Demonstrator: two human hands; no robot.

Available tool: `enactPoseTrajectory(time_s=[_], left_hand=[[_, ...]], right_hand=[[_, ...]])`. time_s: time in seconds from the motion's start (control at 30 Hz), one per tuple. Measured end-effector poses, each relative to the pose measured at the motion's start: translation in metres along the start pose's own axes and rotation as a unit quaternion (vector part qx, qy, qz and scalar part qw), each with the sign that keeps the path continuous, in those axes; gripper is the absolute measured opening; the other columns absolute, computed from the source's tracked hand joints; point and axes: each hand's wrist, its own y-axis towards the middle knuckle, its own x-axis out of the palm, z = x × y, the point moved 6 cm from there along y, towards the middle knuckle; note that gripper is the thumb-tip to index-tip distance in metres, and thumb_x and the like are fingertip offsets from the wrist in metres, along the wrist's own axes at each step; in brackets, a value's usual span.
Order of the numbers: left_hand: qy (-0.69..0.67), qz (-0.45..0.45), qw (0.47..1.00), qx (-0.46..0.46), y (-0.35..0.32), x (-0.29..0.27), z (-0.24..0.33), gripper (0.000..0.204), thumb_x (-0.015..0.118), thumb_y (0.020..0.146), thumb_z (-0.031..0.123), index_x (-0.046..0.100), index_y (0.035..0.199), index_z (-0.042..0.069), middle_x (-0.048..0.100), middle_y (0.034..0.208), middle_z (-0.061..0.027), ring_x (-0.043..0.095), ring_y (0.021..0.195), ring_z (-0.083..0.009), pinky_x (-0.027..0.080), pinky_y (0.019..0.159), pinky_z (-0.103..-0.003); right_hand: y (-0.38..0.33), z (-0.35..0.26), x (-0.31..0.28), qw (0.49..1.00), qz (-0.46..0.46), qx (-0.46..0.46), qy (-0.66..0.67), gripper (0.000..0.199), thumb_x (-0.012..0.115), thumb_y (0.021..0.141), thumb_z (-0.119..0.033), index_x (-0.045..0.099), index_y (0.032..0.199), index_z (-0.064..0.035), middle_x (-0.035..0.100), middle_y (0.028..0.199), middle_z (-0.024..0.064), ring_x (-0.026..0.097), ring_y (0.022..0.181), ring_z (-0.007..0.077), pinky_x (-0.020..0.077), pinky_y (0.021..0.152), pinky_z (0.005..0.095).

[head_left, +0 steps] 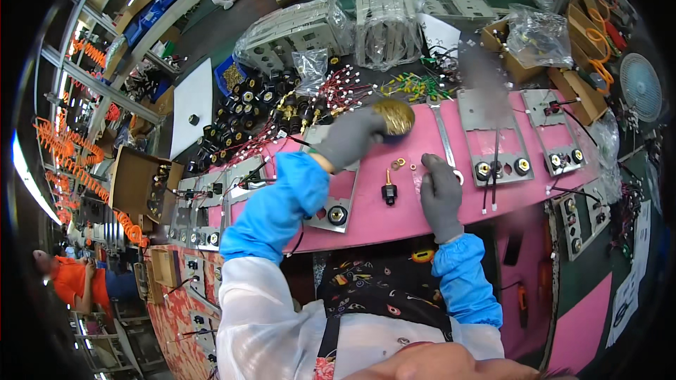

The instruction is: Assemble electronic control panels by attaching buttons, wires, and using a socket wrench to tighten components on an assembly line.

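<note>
My left hand, in a grey glove, reaches forward and closes on a round container of small brass parts at the far edge of the pink work board. My right hand, also grey-gloved, rests flat on the board with its fingertips near a few loose brass rings. A small black switch with a brass stem lies on the board between my hands. Both forearms wear blue sleeve covers.
Grey metal plates with fitted sockets lie along the board to the right, a wrench beside them. Black connectors and red-white wires are heaped behind. Bagged plates, cardboard boxes and a fan stand farther back. A person in orange sits at left.
</note>
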Motion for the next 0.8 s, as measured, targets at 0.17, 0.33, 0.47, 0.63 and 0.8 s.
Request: enactPoseTrajectory(time_s=[0.17, 0.33, 0.47, 0.63, 0.8], left_hand=[[0.024, 0.02, 0.999, -0.038, -0.025, 0.0, 0.015, 0.041, 0.068, 0.079, 0.006, 0.062, 0.12, 0.01, 0.065, 0.112, -0.0142, 0.065, 0.096, -0.0328, 0.052, 0.086, -0.04], [-0.098, 0.127, 0.985, -0.061, -0.075, -0.122, 0.097, 0.046, 0.065, 0.082, 0.0, 0.059, 0.126, 0.007, 0.064, 0.115, -0.0121, 0.068, 0.088, -0.0234, 0.054, 0.078, -0.033], [-0.083, 0.122, 0.986, -0.08, -0.129, -0.081, 0.115, 0.038, 0.066, 0.086, 0.006, 0.061, 0.124, 0.006, 0.066, 0.11, -0.0142, 0.068, 0.087, -0.0246, 0.054, 0.077, -0.034], [-0.07, 0.046, 0.962, -0.259, -0.095, 0.022, 0.086, 0.057, 0.073, 0.081, 0.036, 0.056, 0.126, 0.004, 0.069, 0.101, -0.0192, 0.067, 0.094, -0.0348, 0.053, 0.08, -0.044], [-0.049, 0.029, 0.956, -0.289, -0.084, 0.054, 0.076, 0.053, 0.072, 0.078, 0.034, 0.052, 0.117, 0.005, 0.067, 0.097, -0.02, 0.067, 0.089, -0.0366, 0.052, 0.078, -0.048]], right_hand=[[-0.004, -0.004, 0.002, 0.999, 0.025, -0.033, -0.005, 0.033, 0.056, 0.083, 0.002, 0.063, 0.115, -0.0041, 0.065, 0.107, 0.0175, 0.062, 0.103, 0.0351, 0.05, 0.09, 0.0434], [-0.007, 0.008, -0.007, 0.998, 0.048, -0.027, -0.02, 0.031, 0.056, 0.083, 0.002, 0.064, 0.112, -0.0036, 0.067, 0.104, 0.0164, 0.064, 0.098, 0.0333, 0.0517, 0.087, 0.0416], [-0.006, 0.002, -0.005, 0.998, 0.047, -0.043, -0.019, 0.03, 0.056, 0.084, 0.002, 0.065, 0.113, -0.002, 0.07, 0.103, 0.0163, 0.068, 0.096, 0.0306, 0.0541, 0.085, 0.0389], [-0.007, 0.008, 0.002, 0.998, 0.03, -0.043, -0.027, 0.032, 0.057, 0.084, 0.002, 0.065, 0.114, -0.0023, 0.07, 0.104, 0.0161, 0.068, 0.097, 0.0297, 0.0545, 0.085, 0.0382], [-0.018, -0.012, -0.013, 0.995, 0.061, -0.074, -0.014, 0.027, 0.058, 0.088, -0.002, 0.064, 0.114, -0.0008, 0.07, 0.103, 0.0139, 0.068, 0.094, 0.0262, 0.0537, 0.084, 0.0357]])
